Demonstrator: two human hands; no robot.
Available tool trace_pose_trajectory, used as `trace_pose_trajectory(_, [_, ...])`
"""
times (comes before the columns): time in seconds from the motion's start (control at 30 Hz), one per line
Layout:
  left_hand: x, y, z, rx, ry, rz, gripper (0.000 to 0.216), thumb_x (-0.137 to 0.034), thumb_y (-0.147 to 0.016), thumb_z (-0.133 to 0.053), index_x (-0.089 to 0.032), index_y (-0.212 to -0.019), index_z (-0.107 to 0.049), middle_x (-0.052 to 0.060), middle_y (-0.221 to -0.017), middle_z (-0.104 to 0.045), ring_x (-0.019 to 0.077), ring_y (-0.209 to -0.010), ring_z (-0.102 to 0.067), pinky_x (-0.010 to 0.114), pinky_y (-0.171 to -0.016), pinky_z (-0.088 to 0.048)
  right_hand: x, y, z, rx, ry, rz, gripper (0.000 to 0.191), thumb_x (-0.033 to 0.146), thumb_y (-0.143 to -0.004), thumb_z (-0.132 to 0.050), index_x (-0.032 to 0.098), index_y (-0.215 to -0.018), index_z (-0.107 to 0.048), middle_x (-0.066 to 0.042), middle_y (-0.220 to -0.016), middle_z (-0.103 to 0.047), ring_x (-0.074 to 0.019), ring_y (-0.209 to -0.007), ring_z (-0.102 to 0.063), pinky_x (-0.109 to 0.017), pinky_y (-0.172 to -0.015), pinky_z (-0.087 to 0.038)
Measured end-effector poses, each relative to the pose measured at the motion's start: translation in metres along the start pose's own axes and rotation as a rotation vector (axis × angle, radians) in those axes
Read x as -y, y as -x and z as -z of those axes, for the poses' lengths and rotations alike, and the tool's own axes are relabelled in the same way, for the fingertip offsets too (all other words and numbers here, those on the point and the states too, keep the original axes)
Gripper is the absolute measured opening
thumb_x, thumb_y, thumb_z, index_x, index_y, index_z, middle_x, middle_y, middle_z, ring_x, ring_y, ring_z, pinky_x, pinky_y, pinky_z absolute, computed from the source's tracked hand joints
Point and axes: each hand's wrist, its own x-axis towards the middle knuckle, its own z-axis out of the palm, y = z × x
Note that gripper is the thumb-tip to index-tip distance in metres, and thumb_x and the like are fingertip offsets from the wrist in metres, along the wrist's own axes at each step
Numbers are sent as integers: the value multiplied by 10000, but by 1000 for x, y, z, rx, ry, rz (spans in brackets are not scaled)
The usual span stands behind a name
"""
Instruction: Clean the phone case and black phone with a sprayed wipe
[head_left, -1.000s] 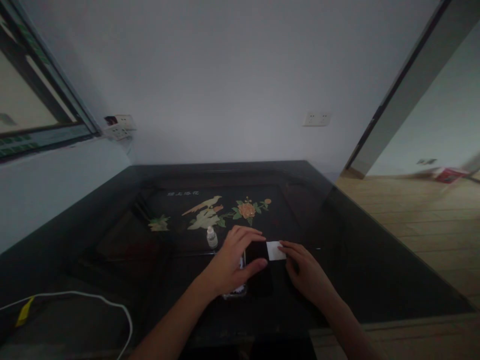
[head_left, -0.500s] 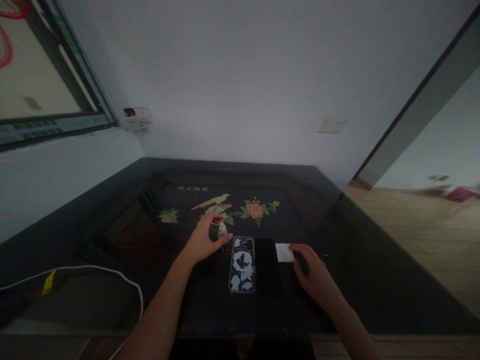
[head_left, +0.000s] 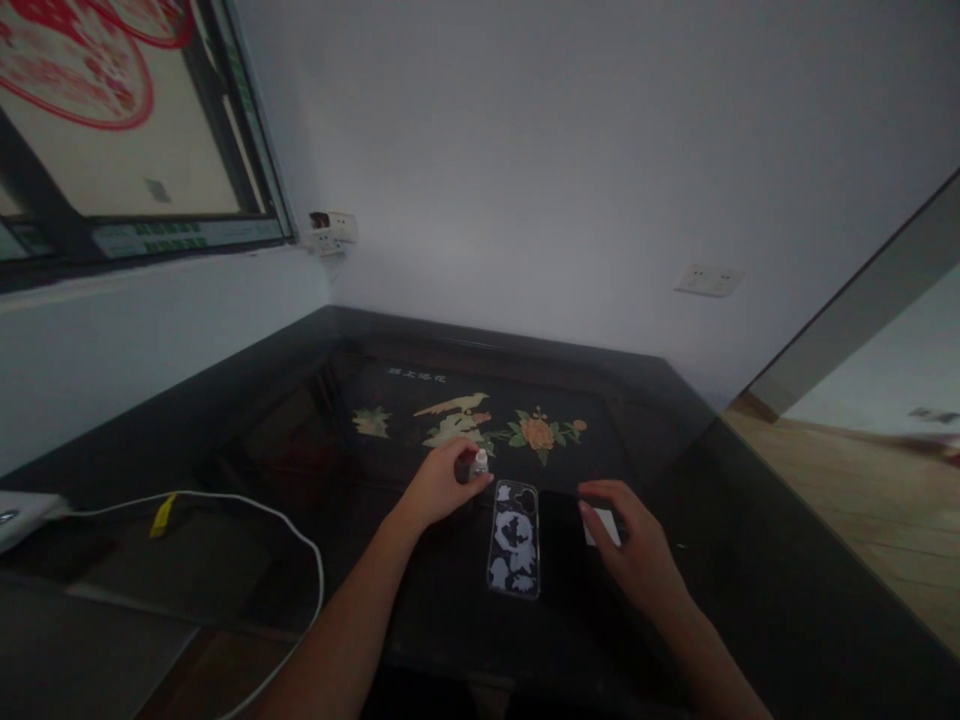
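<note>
A small clear bottle with a white cap (head_left: 481,458) stands upright on the dark table. My left hand (head_left: 444,482) is closed around it, with the thumb in front and the fingers behind. To the right lies a clear phone case (head_left: 514,540) with white cut-out shapes. Beside the case is a black phone (head_left: 564,545), hard to make out against the dark tabletop. My right hand (head_left: 634,530) hovers by the phone's right edge, thumb and fingers apart. Below it lies a white square piece (head_left: 602,528), partly covered by the thumb; its material is unclear.
The glossy black table (head_left: 750,600) carries a bird-and-flower picture (head_left: 457,415). A white cable (head_left: 247,500) with a yellow tag (head_left: 162,516) curves across the left side, from a white device (head_left: 26,515). Wall sockets (head_left: 709,281) sit above the table's far edge.
The view has turned slightly left. My left hand has closed in on the small bottle. My right fingers have come off the white piece's top edge and now sit over it, nearer the phone.
</note>
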Motion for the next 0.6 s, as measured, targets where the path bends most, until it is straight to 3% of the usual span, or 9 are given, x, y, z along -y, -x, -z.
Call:
trace_pose_trajectory(0.13, [1, 1, -2, -14, 36, 24, 244, -323, -803, -774, -210, -961, -626, 22, -918, -670, 187, -851, -628, 312, -778, -499, 38, -47, -31, 116, -106, 75, 198, 387, -982, -597, 244, -1107, -652, -96, -1112, -692, -273, -1067, -653, -433, -963, -532])
trace_pose_trajectory(0.3, [3, 1, -6, -33, 36, 72, 236, -301, -792, -758, -202, -961, -626, 27, -931, -673, 182, -829, -623, 300, -753, -495, 62, -90, -67, 126, -61, 184, 218, 373, -930, -673, 226, -1089, -654, -76, -1014, -678, -258, -979, -648, -409, -899, -530])
trace_pose_trajectory(0.47, [3, 0, -6, -27, 58, 44, 227, -158, -747, -711, -200, -953, -627, 31, -941, -679, 192, -864, -631, 301, -774, -489, 61, -92, -92, 144, -18, 188, 151, 350, -908, -720, 227, -969, -656, -49, -959, -656, -238, -926, -637, -376, -868, -514])
trace_pose_trajectory(0.6, [3, 0, -6, -20, 56, 58, 239, -157, -728, -725, -202, -940, -624, 20, -921, -670, 184, -841, -625, 297, -775, -486, 53, -87, -104, 140, -74, 143, 71, 287, -940, -671, 229, -976, -650, -41, -949, -660, -228, -929, -639, -358, -851, -514])
